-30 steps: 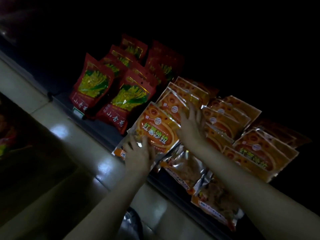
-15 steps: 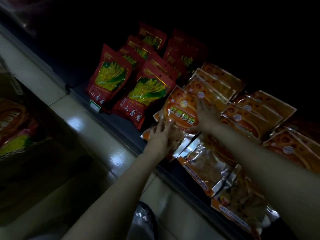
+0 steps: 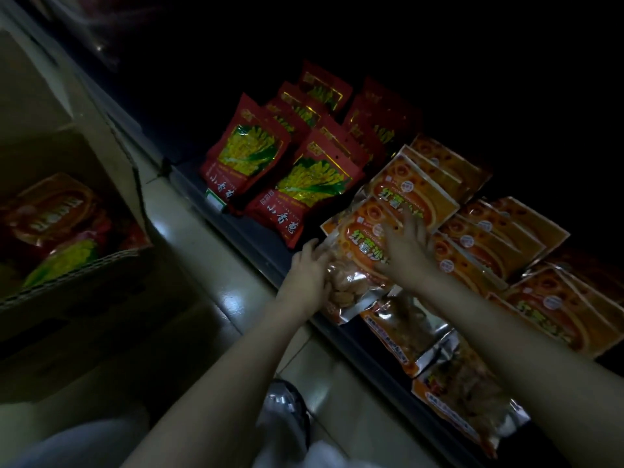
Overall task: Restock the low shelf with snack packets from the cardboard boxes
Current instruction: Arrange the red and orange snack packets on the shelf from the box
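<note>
An orange snack packet [image 3: 358, 238] leans at the front of the low shelf [image 3: 256, 244], in front of a row of like orange packets [image 3: 418, 187]. My left hand [image 3: 309, 275] holds its lower left edge, fingers curled against the clear window. My right hand [image 3: 405, 244] lies flat on its face with fingers spread. Red packets with yellow-green pictures [image 3: 250, 153] stand in rows to the left. An open cardboard box [image 3: 84, 271] at the left holds more packets [image 3: 54, 211].
Silver-and-orange packets [image 3: 401, 325] lie along the shelf's front edge to the right, more orange packets [image 3: 553, 305] behind them. The tiled floor [image 3: 189, 231] runs between box and shelf. My knee and shoe [image 3: 287, 410] are below. The shelf's back is dark.
The view has swung left, bringing the cardboard box into sight. Both hands stay on the front orange packet, which now sits lower and more upright against the row.
</note>
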